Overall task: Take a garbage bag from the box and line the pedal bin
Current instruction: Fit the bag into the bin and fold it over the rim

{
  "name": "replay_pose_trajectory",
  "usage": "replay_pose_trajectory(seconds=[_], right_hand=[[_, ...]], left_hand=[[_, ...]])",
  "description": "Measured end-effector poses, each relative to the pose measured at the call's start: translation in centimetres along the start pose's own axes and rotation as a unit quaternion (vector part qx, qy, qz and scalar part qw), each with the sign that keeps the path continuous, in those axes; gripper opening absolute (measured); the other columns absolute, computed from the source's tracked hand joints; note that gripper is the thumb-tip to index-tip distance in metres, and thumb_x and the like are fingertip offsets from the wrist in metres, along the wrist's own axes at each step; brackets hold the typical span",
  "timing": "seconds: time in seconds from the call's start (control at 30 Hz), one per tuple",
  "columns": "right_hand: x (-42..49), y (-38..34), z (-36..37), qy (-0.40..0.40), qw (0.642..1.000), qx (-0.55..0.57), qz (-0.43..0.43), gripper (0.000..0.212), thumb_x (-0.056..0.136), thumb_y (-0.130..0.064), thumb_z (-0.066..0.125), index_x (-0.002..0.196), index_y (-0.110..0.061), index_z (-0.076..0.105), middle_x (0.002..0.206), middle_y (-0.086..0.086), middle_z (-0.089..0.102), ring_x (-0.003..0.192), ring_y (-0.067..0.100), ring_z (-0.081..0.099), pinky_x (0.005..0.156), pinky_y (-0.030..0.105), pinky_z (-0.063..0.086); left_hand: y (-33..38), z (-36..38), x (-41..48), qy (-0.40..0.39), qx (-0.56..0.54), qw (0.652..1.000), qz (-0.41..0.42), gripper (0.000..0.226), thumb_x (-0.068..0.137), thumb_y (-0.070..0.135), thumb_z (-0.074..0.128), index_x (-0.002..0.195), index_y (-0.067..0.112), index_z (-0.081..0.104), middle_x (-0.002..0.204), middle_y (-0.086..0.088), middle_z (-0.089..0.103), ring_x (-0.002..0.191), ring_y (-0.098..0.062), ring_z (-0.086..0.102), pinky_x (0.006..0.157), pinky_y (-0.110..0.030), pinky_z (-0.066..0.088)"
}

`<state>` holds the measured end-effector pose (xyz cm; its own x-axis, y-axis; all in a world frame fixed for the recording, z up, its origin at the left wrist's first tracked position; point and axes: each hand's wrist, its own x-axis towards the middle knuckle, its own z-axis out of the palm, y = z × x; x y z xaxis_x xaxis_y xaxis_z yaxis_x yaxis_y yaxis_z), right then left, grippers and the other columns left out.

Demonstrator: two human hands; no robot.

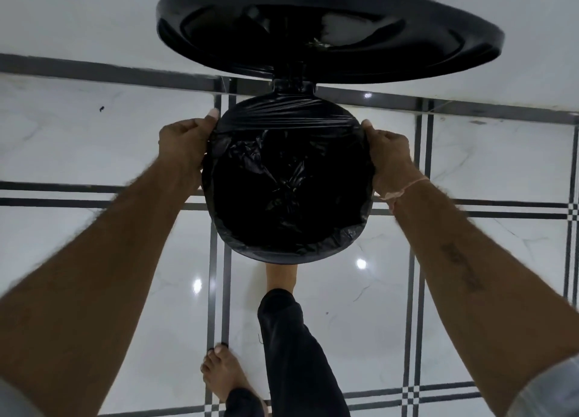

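Note:
A round black pedal bin (269, 258) stands on the floor right below me, its lid (329, 31) raised against the wall. A black garbage bag (286, 118) hangs crumpled inside the bin, with its edge folded over most of the rim. My left hand (185, 147) grips the bag's edge at the rim's left side. My right hand (390, 159) grips it at the right side. My right foot (280, 278) reaches under the bin's near edge, where the pedal is hidden. The box is not in view.
The floor (485, 260) is glossy white tile with dark stripes. A white wall (78, 18) with a dark skirting line runs behind the bin. My left foot (221, 376) stands bare on the tiles, near the bottom of the view.

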<state>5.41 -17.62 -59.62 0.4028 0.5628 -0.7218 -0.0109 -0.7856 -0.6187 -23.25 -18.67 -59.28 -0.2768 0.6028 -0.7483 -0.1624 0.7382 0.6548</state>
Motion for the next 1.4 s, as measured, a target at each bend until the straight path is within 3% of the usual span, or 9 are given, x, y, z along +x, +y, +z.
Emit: replay_pose_trajectory(seconds=[0.13, 0.3, 0.47, 0.73, 0.87, 1.0, 1.13, 1.27, 1.4], right_hand=[[-0.6, -0.5, -0.2, -0.07, 0.996, 0.022, -0.043, 0.036, 0.096, -0.033, 0.071, 0.095, 0.003, 0.075, 0.083, 0.011, 0.073, 0.07, 0.021, 0.073, 0.069, 0.032, 0.064], [1.2, -2.8, 2.0, -0.059, 0.997, 0.019, -0.044, 0.03, 0.09, -0.021, 0.079, 0.067, -0.01, 0.064, 0.075, 0.012, 0.068, 0.061, 0.023, 0.07, 0.077, 0.047, 0.065], [1.3, -3.7, 2.6, -0.132, 0.991, 0.03, -0.024, 0.017, 0.09, -0.019, 0.079, 0.092, -0.003, 0.076, 0.078, 0.008, 0.075, 0.062, 0.02, 0.073, 0.072, 0.036, 0.065], [2.1, -5.2, 4.5, -0.113, 0.993, -0.022, -0.01, 0.021, 0.093, -0.013, 0.075, 0.076, -0.004, 0.067, 0.047, 0.001, 0.067, 0.037, 0.014, 0.064, 0.04, 0.023, 0.053], [2.5, -4.8, 4.1, -0.14, 0.99, -0.003, 0.008, 0.019, 0.093, -0.018, 0.075, 0.079, -0.006, 0.07, 0.056, 0.004, 0.072, 0.045, 0.016, 0.069, 0.047, 0.026, 0.058], [2.4, -3.4, 1.9, -0.174, 0.984, 0.019, 0.037, 0.041, 0.086, -0.029, 0.081, 0.113, 0.001, 0.075, 0.1, 0.014, 0.076, 0.082, 0.025, 0.074, 0.084, 0.039, 0.064], [2.3, -3.5, 2.3, -0.153, 0.986, 0.044, 0.039, 0.02, 0.089, -0.023, 0.079, 0.095, -0.004, 0.074, 0.077, 0.008, 0.076, 0.064, 0.022, 0.074, 0.058, 0.031, 0.061], [2.6, -3.7, 3.1, -0.129, 0.99, 0.044, 0.035, 0.012, 0.091, -0.016, 0.075, 0.084, -0.009, 0.07, 0.06, 0.004, 0.072, 0.047, 0.018, 0.07, 0.047, 0.028, 0.058], [2.6, -3.6, 3.0, -0.139, 0.989, 0.047, 0.03, 0.013, 0.091, -0.019, 0.076, 0.091, -0.006, 0.072, 0.073, 0.009, 0.074, 0.052, 0.02, 0.072, 0.049, 0.029, 0.058]], left_hand=[[1.4, 1.2, 0.1, -0.051, -0.002, 0.999, 0.017, 0.029, 0.09, 0.04, 0.077, 0.091, 0.011, 0.077, 0.079, -0.001, 0.074, 0.063, -0.011, 0.072, 0.057, -0.021, 0.057], [2.8, 2.7, 1.2, -0.015, 0.031, 0.999, 0.018, 0.022, 0.087, 0.026, 0.083, 0.074, 0.013, 0.07, 0.072, -0.003, 0.072, 0.049, -0.009, 0.07, 0.052, -0.022, 0.057], [3.4, 2.7, 1.2, -0.062, 0.037, 0.997, 0.01, 0.021, 0.088, 0.032, 0.08, 0.09, 0.012, 0.076, 0.064, 0.006, 0.073, 0.049, -0.004, 0.069, 0.048, -0.015, 0.052], [3.6, 3.8, 3.8, -0.064, 0.12, 0.991, 0.018, 0.023, 0.091, 0.033, 0.078, 0.092, 0.01, 0.078, 0.07, 0.0, 0.071, 0.05, -0.009, 0.065, 0.058, -0.023, 0.056], [3.2, 3.6, 4.3, -0.027, 0.092, 0.995, 0.014, 0.025, 0.092, 0.038, 0.075, 0.093, 0.013, 0.077, 0.078, 0.001, 0.071, 0.064, -0.014, 0.066, 0.055, -0.021, 0.054], [2.3, 1.0, 2.6, -0.116, 0.083, 0.99, 0.017, 0.029, 0.092, 0.045, 0.073, 0.093, 0.015, 0.074, 0.082, 0.004, 0.07, 0.072, -0.01, 0.067, 0.061, -0.023, 0.05], [2.0, 1.3, 2.4, -0.079, 0.072, 0.993, 0.055, 0.028, 0.093, 0.036, 0.075, 0.078, 0.013, 0.072, 0.068, 0.001, 0.071, 0.054, -0.006, 0.067, 0.054, -0.017, 0.053], [2.3, 2.2, 3.7, -0.05, 0.05, 0.997, 0.0, 0.026, 0.092, 0.034, 0.076, 0.093, 0.009, 0.073, 0.071, -0.001, 0.073, 0.052, -0.008, 0.069, 0.046, -0.017, 0.054], [2.1, 1.7, 4.3, -0.045, 0.049, 0.998, -0.02, 0.037, 0.09, 0.046, 0.074, 0.097, 0.01, 0.076, 0.091, -0.004, 0.074, 0.076, -0.016, 0.072, 0.073, -0.029, 0.064]])
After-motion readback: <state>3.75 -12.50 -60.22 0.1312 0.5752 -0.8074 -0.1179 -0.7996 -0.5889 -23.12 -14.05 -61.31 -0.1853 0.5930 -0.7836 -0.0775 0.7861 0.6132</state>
